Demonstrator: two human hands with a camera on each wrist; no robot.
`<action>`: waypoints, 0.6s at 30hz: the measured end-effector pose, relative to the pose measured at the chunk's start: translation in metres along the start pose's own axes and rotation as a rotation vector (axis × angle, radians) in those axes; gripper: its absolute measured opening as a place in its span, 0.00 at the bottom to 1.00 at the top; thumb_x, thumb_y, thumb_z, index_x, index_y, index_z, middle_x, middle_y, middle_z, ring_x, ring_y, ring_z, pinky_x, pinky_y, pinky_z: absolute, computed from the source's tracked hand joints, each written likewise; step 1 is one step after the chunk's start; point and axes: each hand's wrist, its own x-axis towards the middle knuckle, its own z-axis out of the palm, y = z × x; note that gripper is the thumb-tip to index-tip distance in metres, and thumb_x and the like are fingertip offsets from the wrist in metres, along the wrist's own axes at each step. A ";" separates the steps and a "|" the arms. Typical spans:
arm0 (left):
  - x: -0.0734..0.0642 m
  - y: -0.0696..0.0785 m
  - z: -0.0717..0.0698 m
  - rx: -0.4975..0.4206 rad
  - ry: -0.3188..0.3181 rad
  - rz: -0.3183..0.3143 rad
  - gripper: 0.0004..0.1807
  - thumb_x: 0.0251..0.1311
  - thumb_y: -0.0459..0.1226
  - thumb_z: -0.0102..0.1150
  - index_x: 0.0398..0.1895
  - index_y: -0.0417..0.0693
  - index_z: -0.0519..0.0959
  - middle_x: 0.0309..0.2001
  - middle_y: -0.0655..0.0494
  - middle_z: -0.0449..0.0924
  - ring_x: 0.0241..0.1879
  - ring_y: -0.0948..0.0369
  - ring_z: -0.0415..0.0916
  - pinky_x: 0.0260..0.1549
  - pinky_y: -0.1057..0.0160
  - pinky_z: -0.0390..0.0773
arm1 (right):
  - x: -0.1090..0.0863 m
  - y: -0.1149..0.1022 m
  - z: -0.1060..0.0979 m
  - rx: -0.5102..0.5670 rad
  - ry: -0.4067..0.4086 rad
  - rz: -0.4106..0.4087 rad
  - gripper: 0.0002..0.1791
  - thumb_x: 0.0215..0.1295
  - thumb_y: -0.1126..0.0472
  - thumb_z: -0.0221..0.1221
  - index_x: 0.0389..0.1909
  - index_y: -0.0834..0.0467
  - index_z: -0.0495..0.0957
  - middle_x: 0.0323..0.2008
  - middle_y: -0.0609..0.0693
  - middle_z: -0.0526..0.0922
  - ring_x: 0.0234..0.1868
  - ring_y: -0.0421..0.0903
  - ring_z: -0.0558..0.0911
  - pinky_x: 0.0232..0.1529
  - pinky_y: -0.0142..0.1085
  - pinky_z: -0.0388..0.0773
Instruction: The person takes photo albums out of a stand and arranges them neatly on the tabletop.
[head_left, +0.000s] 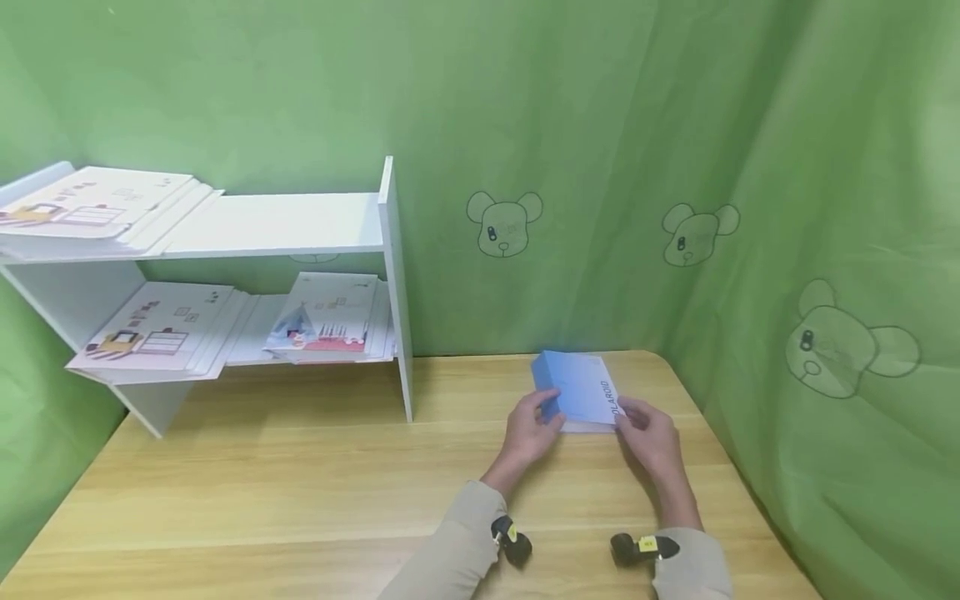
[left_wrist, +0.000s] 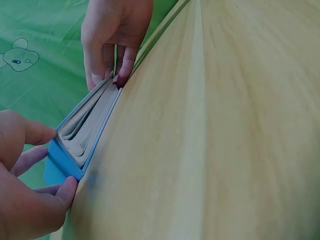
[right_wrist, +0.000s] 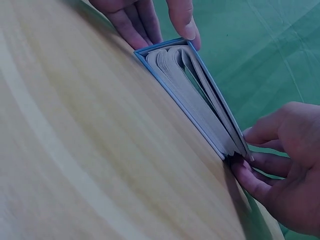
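Behind everything hangs the green curtain, and in front of it the wood-grain table stretches out. The white two-tier shelf stands at the table's left. Near the far right edge of the table, between my two hands, is the blue hardcover album, its cover lettered "OLAROID" as far as I can read it.

My left hand is clamped on the spine side, one fingertip at the spine's upper edge and the thumb at its lower edge. My right hand pinches the opposite edge at the near corner, thumb on the upper cover, fingers bent in below; how far they reach in I cannot tell. Between the covers, the pale pages curve and fan apart slightly.
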 end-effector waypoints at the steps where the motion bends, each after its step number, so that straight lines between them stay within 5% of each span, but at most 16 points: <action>1: 0.000 0.000 -0.001 0.006 -0.005 0.001 0.23 0.60 0.35 0.60 0.60 0.51 0.74 0.62 0.47 0.68 0.59 0.49 0.69 0.53 0.59 0.76 | 0.000 0.001 0.001 -0.005 0.000 -0.007 0.25 0.67 0.58 0.55 0.64 0.59 0.68 0.61 0.63 0.70 0.61 0.61 0.69 0.63 0.55 0.64; 11: -0.006 0.003 -0.008 0.080 -0.060 -0.034 0.24 0.59 0.35 0.60 0.60 0.53 0.74 0.63 0.52 0.69 0.59 0.50 0.69 0.55 0.57 0.75 | -0.004 0.000 0.002 -0.007 0.003 -0.020 0.25 0.67 0.56 0.54 0.64 0.58 0.67 0.62 0.62 0.69 0.62 0.60 0.68 0.63 0.56 0.63; 14: -0.008 0.007 -0.012 0.057 -0.096 -0.042 0.24 0.60 0.35 0.59 0.61 0.53 0.73 0.63 0.52 0.69 0.45 0.48 0.78 0.41 0.57 0.82 | -0.004 -0.004 0.000 0.020 0.022 -0.026 0.25 0.67 0.57 0.55 0.64 0.57 0.68 0.60 0.61 0.71 0.60 0.59 0.70 0.62 0.56 0.65; 18: -0.010 0.010 -0.017 0.031 -0.139 -0.059 0.25 0.60 0.37 0.59 0.62 0.56 0.72 0.63 0.55 0.69 0.41 0.50 0.78 0.30 0.61 0.82 | -0.006 -0.011 -0.004 0.050 0.031 -0.021 0.25 0.67 0.57 0.55 0.64 0.56 0.67 0.59 0.60 0.72 0.60 0.59 0.70 0.61 0.56 0.65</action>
